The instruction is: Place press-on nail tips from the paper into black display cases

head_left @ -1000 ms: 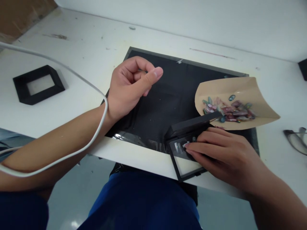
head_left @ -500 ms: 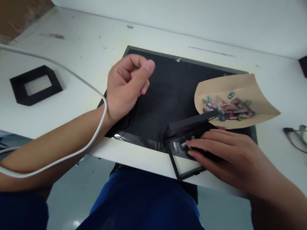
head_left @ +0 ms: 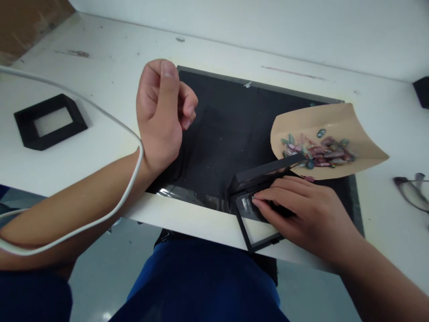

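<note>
My right hand (head_left: 301,208) reaches into a hinged black-framed case (head_left: 248,237) with a clear film window, its lid tilted up. Thumb and index finger are pinched on a small piece, apparently a press-on nail, almost hidden by the fingertips. Two clear, shiny nail-shaped pieces (head_left: 246,205) lie side by side on the film, just left of those fingertips. My left hand (head_left: 164,107) is raised above the left end of the black mat (head_left: 221,134), fingers curled in with the thumb over them, and nothing shows in it.
Behind the case, a curved tan paper (head_left: 362,134) holds a pile of pink and green press-on nails (head_left: 328,154). An empty black frame (head_left: 43,138) lies at left. A white cable (head_left: 130,188) crosses my left forearm. Glasses (head_left: 415,192) rest at the right edge.
My left hand has drawn left and turned, thumb now upward. My right hand has shifted slightly left within the case, and the sparkly piece at its fingertips is now mostly covered.
</note>
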A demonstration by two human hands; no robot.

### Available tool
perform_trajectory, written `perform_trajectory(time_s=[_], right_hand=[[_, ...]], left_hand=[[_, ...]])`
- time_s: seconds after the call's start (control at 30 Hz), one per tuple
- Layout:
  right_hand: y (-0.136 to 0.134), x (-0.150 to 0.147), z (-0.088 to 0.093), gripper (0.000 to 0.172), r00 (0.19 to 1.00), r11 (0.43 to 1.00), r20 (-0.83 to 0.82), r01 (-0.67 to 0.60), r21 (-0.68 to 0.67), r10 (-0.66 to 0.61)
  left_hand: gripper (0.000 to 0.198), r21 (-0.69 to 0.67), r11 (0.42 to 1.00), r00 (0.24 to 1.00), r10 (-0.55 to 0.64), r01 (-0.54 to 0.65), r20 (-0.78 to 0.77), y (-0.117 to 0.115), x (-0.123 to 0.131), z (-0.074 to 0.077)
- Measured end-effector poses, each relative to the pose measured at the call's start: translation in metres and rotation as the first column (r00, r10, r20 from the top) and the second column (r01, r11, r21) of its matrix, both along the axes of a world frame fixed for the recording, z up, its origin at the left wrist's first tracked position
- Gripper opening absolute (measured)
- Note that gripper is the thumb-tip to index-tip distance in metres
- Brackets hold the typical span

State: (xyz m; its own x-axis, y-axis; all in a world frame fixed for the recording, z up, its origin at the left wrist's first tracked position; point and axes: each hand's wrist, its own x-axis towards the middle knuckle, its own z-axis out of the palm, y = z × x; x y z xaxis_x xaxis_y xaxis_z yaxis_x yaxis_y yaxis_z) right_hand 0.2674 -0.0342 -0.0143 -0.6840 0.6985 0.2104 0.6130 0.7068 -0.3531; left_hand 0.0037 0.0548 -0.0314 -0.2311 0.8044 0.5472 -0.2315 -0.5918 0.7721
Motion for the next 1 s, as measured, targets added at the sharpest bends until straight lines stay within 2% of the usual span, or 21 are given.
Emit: perform_trajectory(time_s=[0.27, 0.53, 0.63, 0.73, 0.77, 0.9, 1.0], right_hand=[[-0.003, -0.011, -0.001, 0.024, 0.994, 0.991, -0.032, 0.105, -0.079, -0.108], [-0.005, -0.014, -0.001, 0.026, 0.985, 0.979, -0.047, 0.159, -0.128, -0.167], [-0.007, -0.013, 0.001, 0.018, 0.972, 0.970, -0.115, 0.186, -0.158, -0.205], [-0.009, -0.009, 0.007, 0.003, 0.937, 0.954, -0.214, 0.240, -0.181, -0.276], [-0.010, -0.007, 0.010, 0.003, 0.925, 0.950, -0.243, 0.255, -0.178, -0.293], [-0.014, 0.003, 0.018, 0.013, 0.882, 0.938, -0.322, 0.308, -0.159, -0.344], [-0.013, 0.009, 0.020, 0.026, 0.845, 0.918, -0.360, 0.361, -0.163, -0.396]], left_hand=[[0.024, 0.006, 0.999, 0.999, -0.032, 0.032, -0.021, 0.001, -0.001, 0.000], [0.025, -0.019, 0.999, 0.998, -0.038, 0.037, -0.055, 0.000, 0.001, -0.002], [0.021, -0.034, 0.999, 0.999, -0.022, 0.021, -0.034, -0.003, 0.003, -0.002], [0.028, -0.103, 0.995, 0.999, -0.018, 0.014, -0.033, -0.005, 0.005, 0.002], [0.030, -0.148, 0.989, 0.999, -0.031, 0.025, -0.037, -0.006, 0.005, 0.004], [0.031, -0.318, 0.945, 0.996, -0.085, 0.075, -0.020, -0.006, 0.005, 0.013], [0.033, -0.385, 0.919, 0.996, -0.084, 0.082, 0.011, -0.005, 0.004, 0.016]])
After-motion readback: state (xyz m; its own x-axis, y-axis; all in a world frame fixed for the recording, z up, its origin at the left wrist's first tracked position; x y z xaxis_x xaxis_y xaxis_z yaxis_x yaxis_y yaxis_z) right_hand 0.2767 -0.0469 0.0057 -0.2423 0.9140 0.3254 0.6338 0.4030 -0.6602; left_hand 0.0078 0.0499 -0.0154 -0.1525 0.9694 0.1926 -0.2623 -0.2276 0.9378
